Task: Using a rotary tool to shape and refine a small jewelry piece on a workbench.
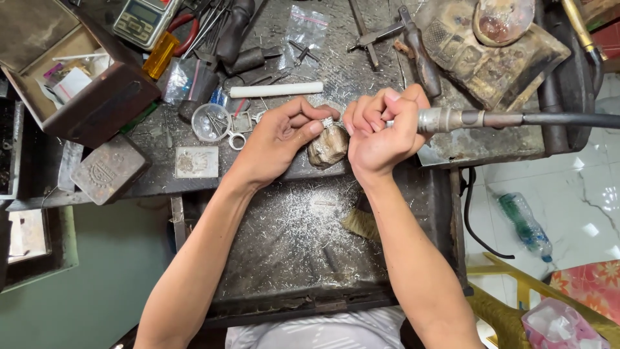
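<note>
My left hand [279, 137] pinches a small silver ring [328, 122] between thumb and fingers, resting it on a worn wooden bench peg [327, 147]. My right hand [378, 129] grips a metal rotary handpiece [445, 120], its tip hidden by the fingers and pointed at the ring. A dark flexible shaft [568, 119] runs from the handpiece off to the right. Both hands meet over the peg at the edge of the workbench [258, 181].
A metal catch tray [290, 252] strewn with silver filings lies under my forearms. On the bench: a white rod [276, 90], a small round dish [210, 122], pliers and hand tools [219, 32], a pocket scale [143, 19], an open brown box [77, 84]. A plastic bottle [526, 225] lies on the floor.
</note>
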